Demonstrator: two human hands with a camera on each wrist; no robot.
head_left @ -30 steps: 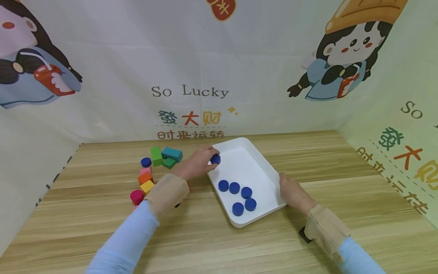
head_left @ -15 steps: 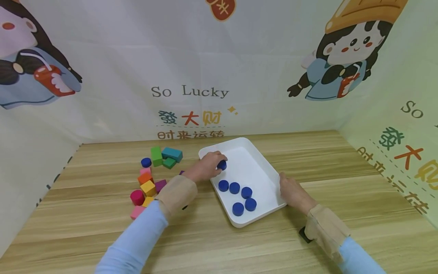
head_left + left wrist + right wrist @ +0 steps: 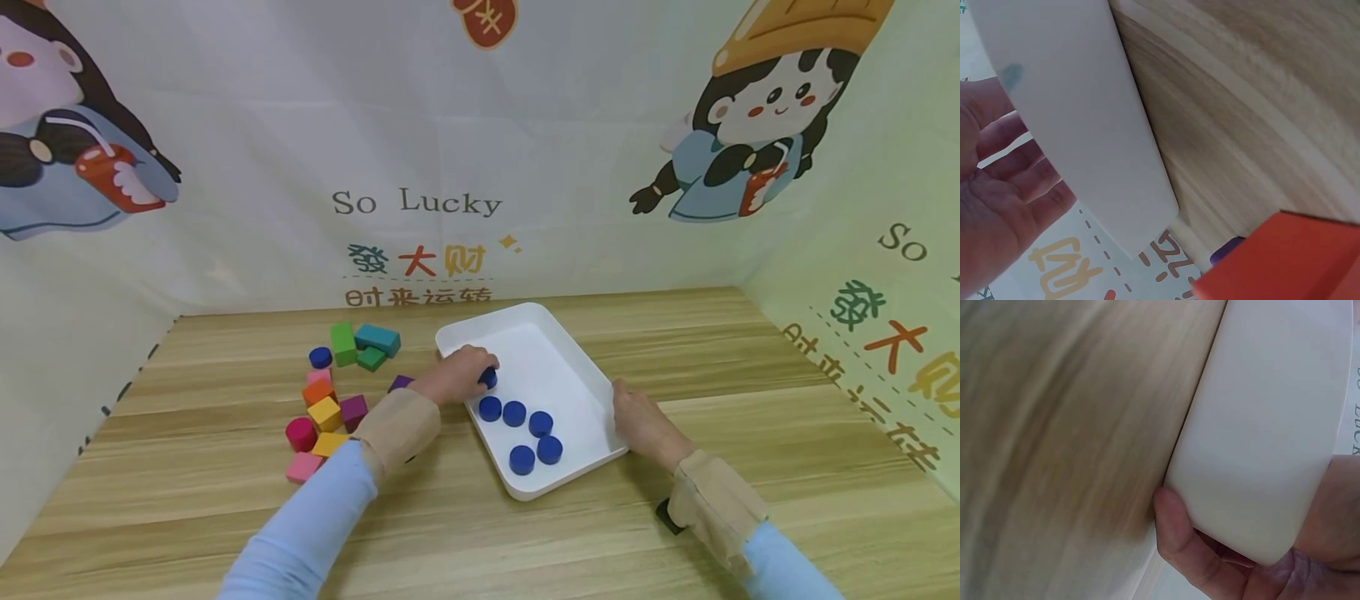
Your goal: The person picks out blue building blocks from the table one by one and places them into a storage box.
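My left hand point(image 3: 461, 372) reaches over the left wall of a white tray point(image 3: 558, 362) and pinches a blue round block point(image 3: 490, 377), partly covered by the fingers. Near it, several like blue blocks point(image 3: 513, 413) lie in the tray's front left part. In the left wrist view, the tray's outer wall point(image 3: 1085, 119) hides the fingertips and the held block. On the right, my right hand point(image 3: 643, 421) grips the tray's side; in the right wrist view its fingers point(image 3: 1175, 522) curl round the tray's corner.
Left of the tray lie several coloured blocks, among them a blue round one point(image 3: 320, 357), a green one point(image 3: 343, 344), a teal one point(image 3: 378, 339) and a dark pink cylinder point(image 3: 301, 434). A red-orange block point(image 3: 1291, 262) shows close to the left wrist. A printed cloth point(image 3: 570, 208) stands behind.
My left hand has carried the blue round block from the tray's left edge inward, then toward the row of blue blocks nearer me. My right hand has stayed on the tray.
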